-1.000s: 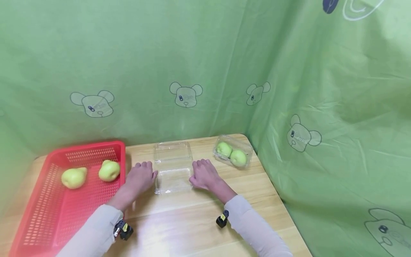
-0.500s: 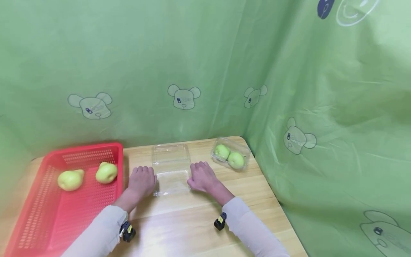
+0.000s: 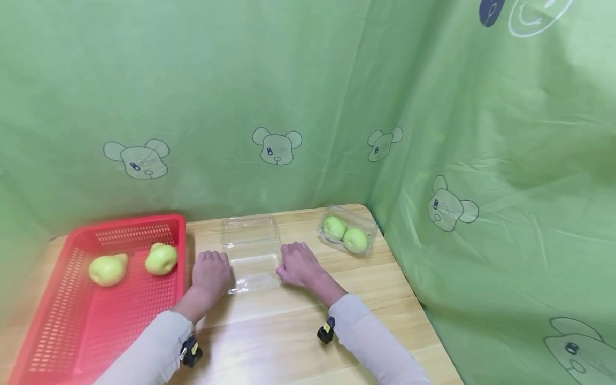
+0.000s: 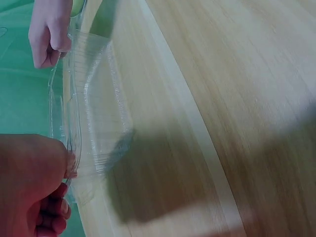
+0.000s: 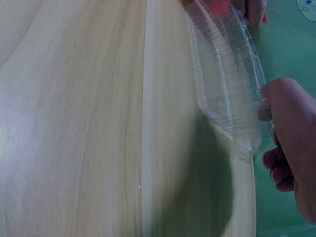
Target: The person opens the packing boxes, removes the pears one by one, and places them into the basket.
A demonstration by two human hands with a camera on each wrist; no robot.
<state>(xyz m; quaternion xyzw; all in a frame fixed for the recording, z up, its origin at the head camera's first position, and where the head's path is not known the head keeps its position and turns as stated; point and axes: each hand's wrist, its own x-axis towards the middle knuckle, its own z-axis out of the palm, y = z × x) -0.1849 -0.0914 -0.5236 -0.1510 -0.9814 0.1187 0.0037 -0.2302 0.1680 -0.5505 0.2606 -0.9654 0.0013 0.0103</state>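
Note:
A clear plastic clamshell box [image 3: 255, 272] lies opened out on the wooden table, its lid [image 3: 250, 231] folded back toward the curtain. My left hand [image 3: 212, 274] pinches the box's left rim between thumb and curled fingers, as the left wrist view shows with the fingers [image 4: 52, 217] under the edge. On the opposite side my right hand [image 3: 299, 264] pinches the right rim, its thumb on top and fingers [image 5: 279, 168] curled below. Through the clear walls [image 5: 222, 79] the wood grain is visible, with no fruit inside.
To the left stands a red plastic basket [image 3: 181, 256] holding two yellow-green pears [image 3: 108, 269]. At the back right, another clear box [image 3: 353, 216] contains two green fruits [image 3: 355, 240]. A green curtain [image 3: 216, 80] borders the table's back and right.
Both hands keep hold of the box. It has shifted slightly to the left along with them, and the head view has tilted a little. Basket and fruit stay in place.

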